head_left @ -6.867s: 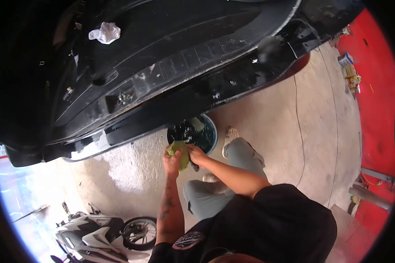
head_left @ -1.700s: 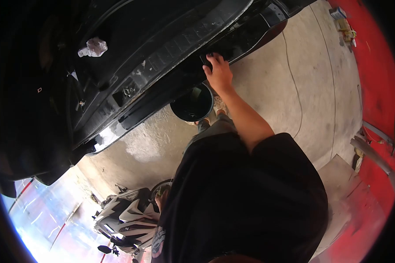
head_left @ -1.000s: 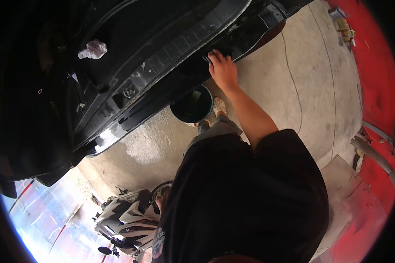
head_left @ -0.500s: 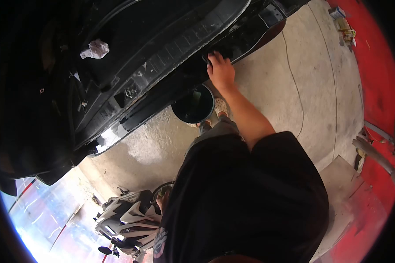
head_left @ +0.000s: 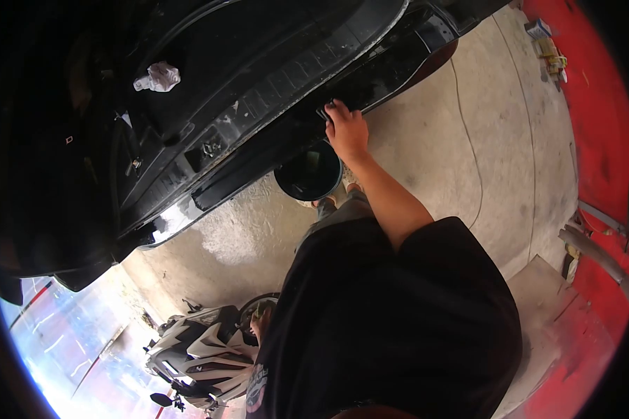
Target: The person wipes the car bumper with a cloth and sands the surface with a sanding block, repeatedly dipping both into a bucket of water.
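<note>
Since half a second ago, the right hand (head_left: 346, 133) has slid a little way along the glossy black bumper (head_left: 398, 66), coming nearer the bucket (head_left: 337, 179), while our view has tipped slightly. We see its grip clamped on a small dark block (head_left: 322, 112) with straight edges, fingers curled over the side nearest us. The block lies against the smooth bumper face, partly hidden by the fingers; black on black, we cannot make out its texture.

The left hand (head_left: 260, 325) hangs low beside the black cloth shirt (head_left: 405, 321), half covered by it. Something greenish shows at its fingers, too small for us to make out, so we cannot tell whether that grip is together or apart.

Just below the bumper we see the round, dark bucket with a thin rim, standing on rough, pale concrete floor (head_left: 426, 153) marked by a whitish, wet-looking patch (head_left: 230, 237). Above the bumper runs a ribbed black sill (head_left: 272, 87), dull and scuffed, and beyond it lies a crumpled pale wad (head_left: 159, 77), soft and creased. Near the left hand stands a motorcycle (head_left: 203, 349) with angular white and black panels. At the far right we see a flat red surface (head_left: 597, 126).
</note>
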The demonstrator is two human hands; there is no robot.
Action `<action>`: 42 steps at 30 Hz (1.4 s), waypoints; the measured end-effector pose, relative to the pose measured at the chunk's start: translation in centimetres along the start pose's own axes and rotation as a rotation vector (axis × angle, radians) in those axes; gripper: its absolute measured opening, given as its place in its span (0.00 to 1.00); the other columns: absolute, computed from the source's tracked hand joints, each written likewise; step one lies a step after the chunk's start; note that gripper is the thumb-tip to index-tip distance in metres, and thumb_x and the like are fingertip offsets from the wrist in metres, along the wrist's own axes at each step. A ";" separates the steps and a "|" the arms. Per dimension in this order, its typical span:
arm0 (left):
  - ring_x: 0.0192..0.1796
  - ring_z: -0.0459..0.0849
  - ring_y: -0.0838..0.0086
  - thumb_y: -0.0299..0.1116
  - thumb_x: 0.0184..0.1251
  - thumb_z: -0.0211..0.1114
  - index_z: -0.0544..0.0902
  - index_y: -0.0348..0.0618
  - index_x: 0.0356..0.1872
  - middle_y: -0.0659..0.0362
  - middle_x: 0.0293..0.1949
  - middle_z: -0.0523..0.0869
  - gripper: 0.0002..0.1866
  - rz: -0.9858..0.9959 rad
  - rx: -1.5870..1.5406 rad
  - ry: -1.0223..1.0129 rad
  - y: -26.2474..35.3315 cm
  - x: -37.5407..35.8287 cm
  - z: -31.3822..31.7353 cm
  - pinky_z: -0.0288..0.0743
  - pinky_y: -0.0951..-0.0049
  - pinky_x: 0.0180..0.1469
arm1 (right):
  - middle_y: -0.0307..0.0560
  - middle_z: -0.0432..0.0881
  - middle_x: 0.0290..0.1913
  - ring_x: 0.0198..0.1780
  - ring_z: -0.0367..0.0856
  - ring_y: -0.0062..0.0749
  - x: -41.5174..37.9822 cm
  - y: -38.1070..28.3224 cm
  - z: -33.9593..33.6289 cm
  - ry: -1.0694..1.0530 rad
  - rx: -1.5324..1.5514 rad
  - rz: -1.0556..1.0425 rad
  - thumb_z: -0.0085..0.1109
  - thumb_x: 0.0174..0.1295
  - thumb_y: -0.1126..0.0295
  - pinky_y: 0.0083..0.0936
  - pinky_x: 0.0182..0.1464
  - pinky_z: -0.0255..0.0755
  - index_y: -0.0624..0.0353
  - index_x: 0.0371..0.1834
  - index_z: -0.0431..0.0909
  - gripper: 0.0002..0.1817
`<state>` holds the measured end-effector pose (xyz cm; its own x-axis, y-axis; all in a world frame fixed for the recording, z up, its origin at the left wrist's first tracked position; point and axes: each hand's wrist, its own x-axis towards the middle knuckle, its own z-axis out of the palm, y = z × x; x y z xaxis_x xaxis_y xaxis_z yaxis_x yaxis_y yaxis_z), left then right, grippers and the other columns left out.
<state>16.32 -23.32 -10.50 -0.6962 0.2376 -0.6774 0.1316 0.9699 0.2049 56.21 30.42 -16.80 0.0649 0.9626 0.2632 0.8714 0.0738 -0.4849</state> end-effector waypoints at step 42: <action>0.43 0.90 0.68 0.38 0.62 0.77 0.87 0.33 0.51 0.54 0.43 0.93 0.21 0.021 -0.145 -0.048 -1.0 0.1 0.4 0.82 0.65 0.49 | 0.39 0.81 0.66 0.52 0.83 0.53 1.9 -1.8 0.9 0.046 0.028 0.128 0.71 0.56 0.69 0.48 0.47 0.83 0.43 0.56 0.81 0.23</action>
<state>16.36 -24.26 -11.07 -0.6596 0.2637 -0.7038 0.0407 0.9476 0.3169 54.30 32.33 -16.21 0.1970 0.9517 0.2354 0.8407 -0.0405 -0.5399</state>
